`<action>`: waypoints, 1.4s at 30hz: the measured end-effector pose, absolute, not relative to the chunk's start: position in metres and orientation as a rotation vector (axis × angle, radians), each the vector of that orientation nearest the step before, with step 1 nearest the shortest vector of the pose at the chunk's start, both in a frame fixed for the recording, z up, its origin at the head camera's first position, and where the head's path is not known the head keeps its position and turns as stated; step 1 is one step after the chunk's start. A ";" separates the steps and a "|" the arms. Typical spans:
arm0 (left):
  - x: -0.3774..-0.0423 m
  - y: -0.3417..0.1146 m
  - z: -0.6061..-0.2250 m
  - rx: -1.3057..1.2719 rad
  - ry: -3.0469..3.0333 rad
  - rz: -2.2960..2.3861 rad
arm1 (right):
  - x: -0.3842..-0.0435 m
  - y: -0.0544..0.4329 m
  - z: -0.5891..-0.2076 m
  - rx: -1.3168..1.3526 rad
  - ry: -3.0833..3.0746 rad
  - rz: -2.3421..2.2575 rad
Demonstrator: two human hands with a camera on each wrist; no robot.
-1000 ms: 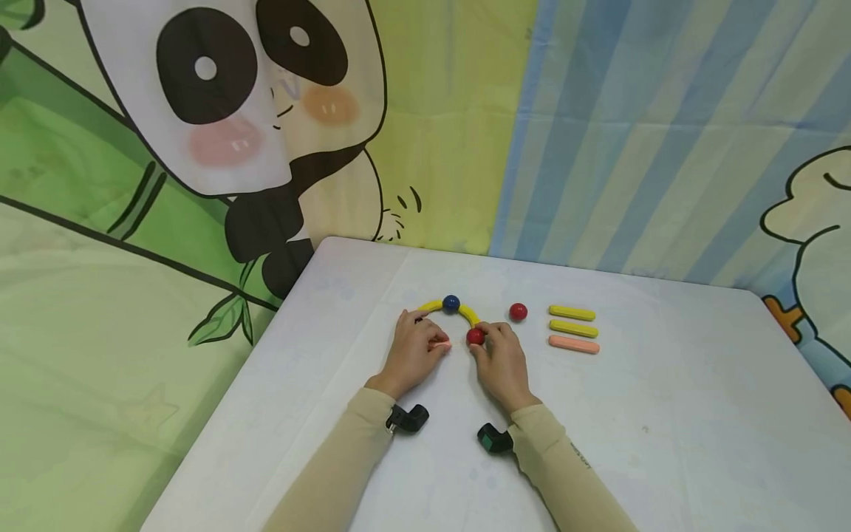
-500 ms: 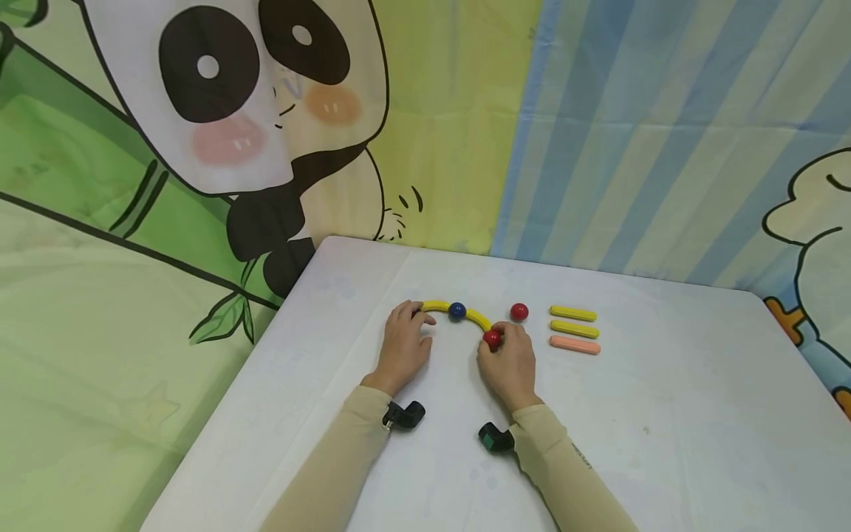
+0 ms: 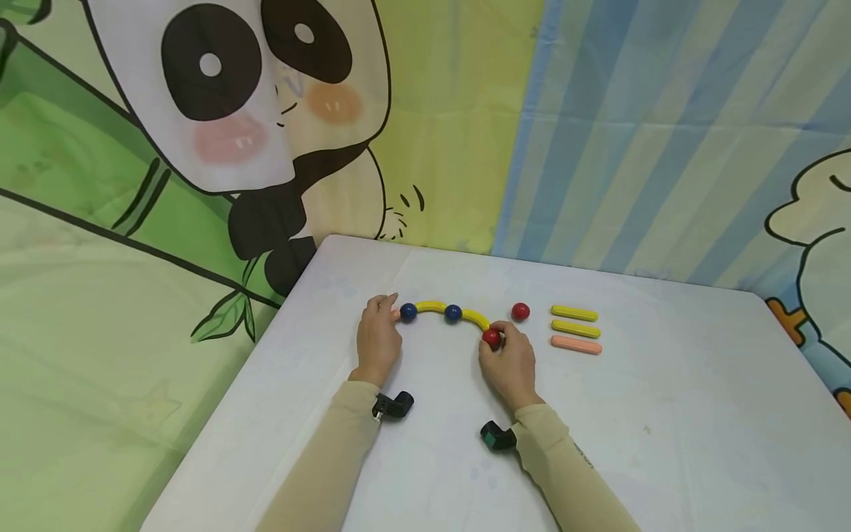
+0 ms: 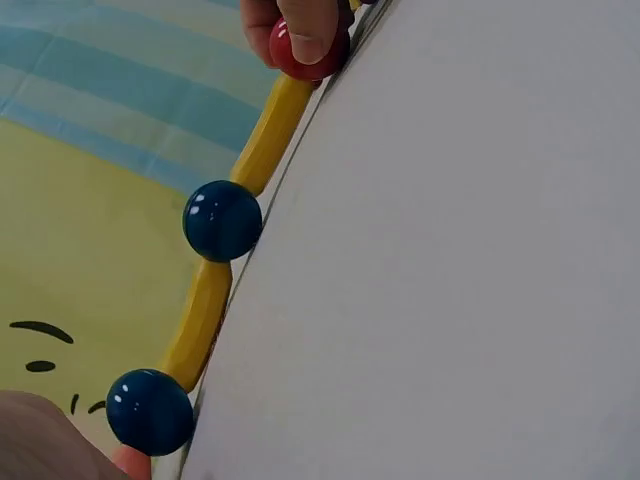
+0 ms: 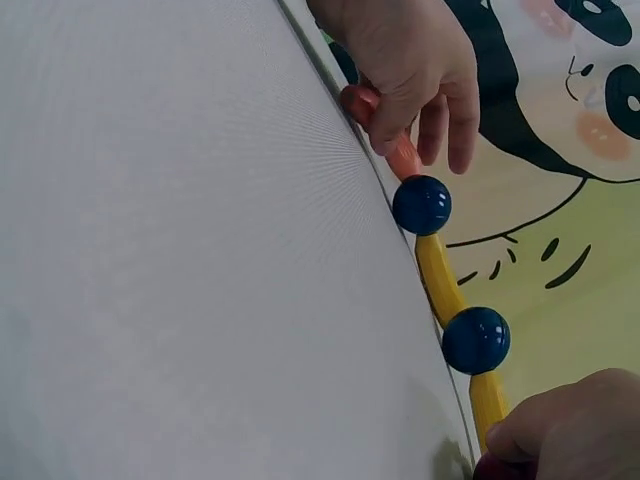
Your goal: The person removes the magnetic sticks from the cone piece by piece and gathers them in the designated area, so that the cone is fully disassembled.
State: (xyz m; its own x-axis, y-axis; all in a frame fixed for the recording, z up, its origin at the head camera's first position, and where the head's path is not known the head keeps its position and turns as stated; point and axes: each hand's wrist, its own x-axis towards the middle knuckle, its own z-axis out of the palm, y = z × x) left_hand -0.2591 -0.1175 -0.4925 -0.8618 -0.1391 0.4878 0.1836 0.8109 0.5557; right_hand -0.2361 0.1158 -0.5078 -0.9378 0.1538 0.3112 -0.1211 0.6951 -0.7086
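Note:
A chain of curved yellow rods and two dark blue balls arcs across the white table between my hands. At its left end is an orange-pink rod, which my left hand pinches between thumb and fingers, its other fingers extended. In the head view this hand covers most of that rod. At the chain's right end, my right hand grips a red ball between thumb and fingers. The second blue ball joins the two yellow rods mid-chain.
Beyond my right hand lies a loose red ball. To its right, two straight yellow rods and an orange-pink rod lie in a stack of rows. A printed cloth backdrop stands behind the table's far edge.
My left hand has moved left, uncovering the left blue ball and stretching the arc wider. My right hand shifted slightly right with the red ball early on, then stayed nearly still.

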 end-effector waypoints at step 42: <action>-0.257 -0.092 -0.501 -0.282 -2.584 -0.695 | -0.230 0.108 -0.507 0.459 -2.550 1.340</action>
